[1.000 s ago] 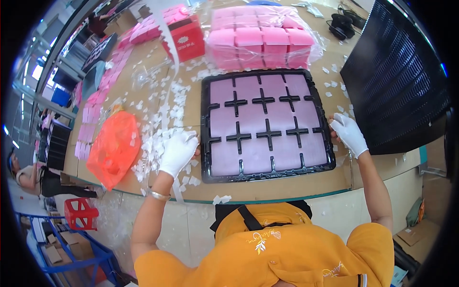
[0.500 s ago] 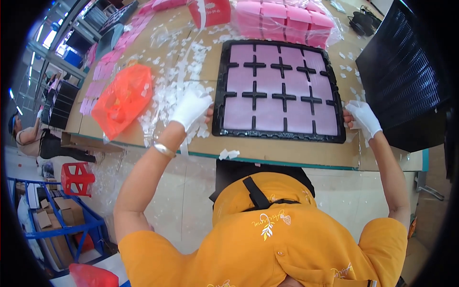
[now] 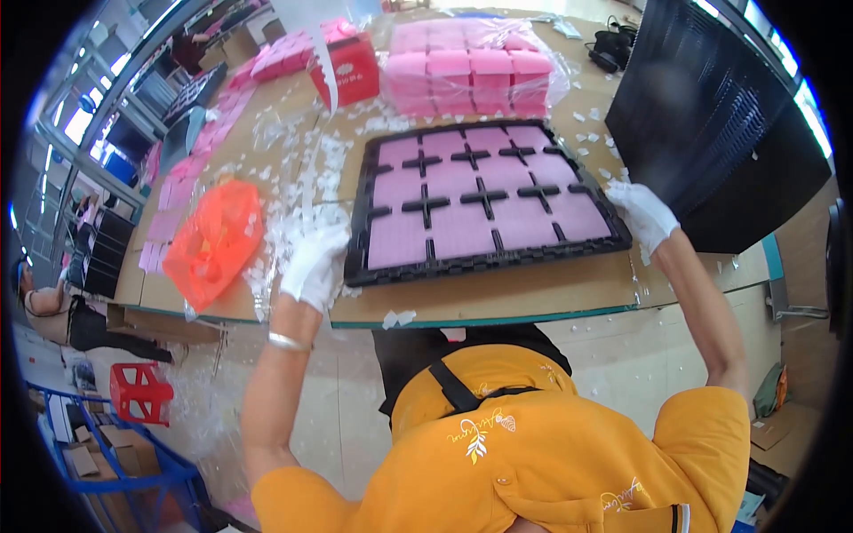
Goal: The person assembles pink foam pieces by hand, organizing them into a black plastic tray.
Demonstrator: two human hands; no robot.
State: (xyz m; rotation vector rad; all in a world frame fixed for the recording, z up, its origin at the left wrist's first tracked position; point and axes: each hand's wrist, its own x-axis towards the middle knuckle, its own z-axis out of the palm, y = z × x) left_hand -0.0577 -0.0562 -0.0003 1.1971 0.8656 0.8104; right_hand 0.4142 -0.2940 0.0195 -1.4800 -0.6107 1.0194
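Observation:
A black plastic tray (image 3: 498,265) with raised cross-shaped dividers sits in front of me. Lilac sheets (image 3: 455,235) fill its compartments. My left hand (image 3: 316,258), in a white glove, is at the tray's left edge, its fingers partly turned in beside the rim. On the opposite edge, my gloved right hand (image 3: 647,215) has its fingers bent against the rim near the right corner. Both hands appear to hold the tray by its sides; their fingertips are partly hidden. The tray's right near corner looks slightly raised.
White scraps (image 3: 330,160) litter the brown table (image 3: 498,306). An orange-red plastic bag (image 3: 213,244) lies left of my left hand. Wrapped pink blocks (image 3: 471,75) and a red box (image 3: 346,71) stand behind the tray. Tall stacked black trays (image 3: 711,133) rise at right.
The whole view has shifted and turned. The tray looks slightly turned, its right near corner farther from the table edge. My left hand has rotated more upright, and my right fingers lie higher along the rim.

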